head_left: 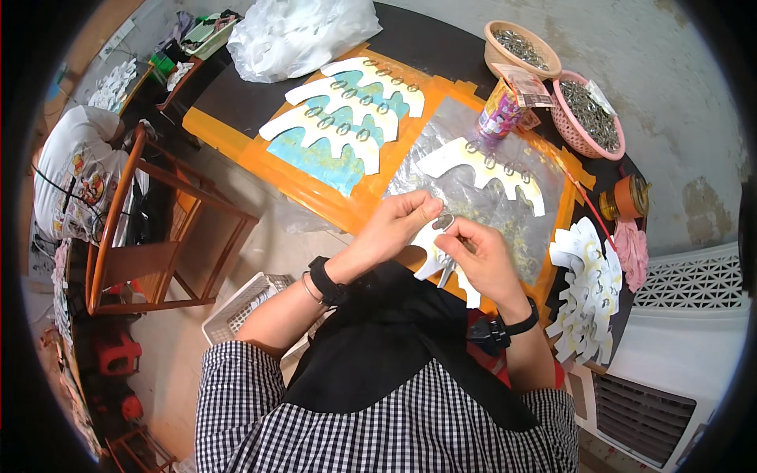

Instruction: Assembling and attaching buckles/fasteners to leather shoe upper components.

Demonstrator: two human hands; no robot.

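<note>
Over the near edge of the table, my left hand (397,227) pinches the upper edge of a white scalloped piece (426,257) beside a small metal ring (444,222). The thumb and forefinger of my right hand (484,258) are closed on that ring from the other side. Part of the piece hangs below my right hand; the exact contact is hidden by the fingers. Just beyond, another scalloped piece (485,167) with several metal rings lies on a grey sheet (520,244) with yellow smears.
More ringed pieces (323,130) lie at the far left on orange tape. A peach basket (552,59) and a pink basket (599,146) hold metal parts. A purple cup (498,114) stands near them. Stacked white pieces (587,276) sit right. A person (79,173) sits left by a wooden chair (118,213).
</note>
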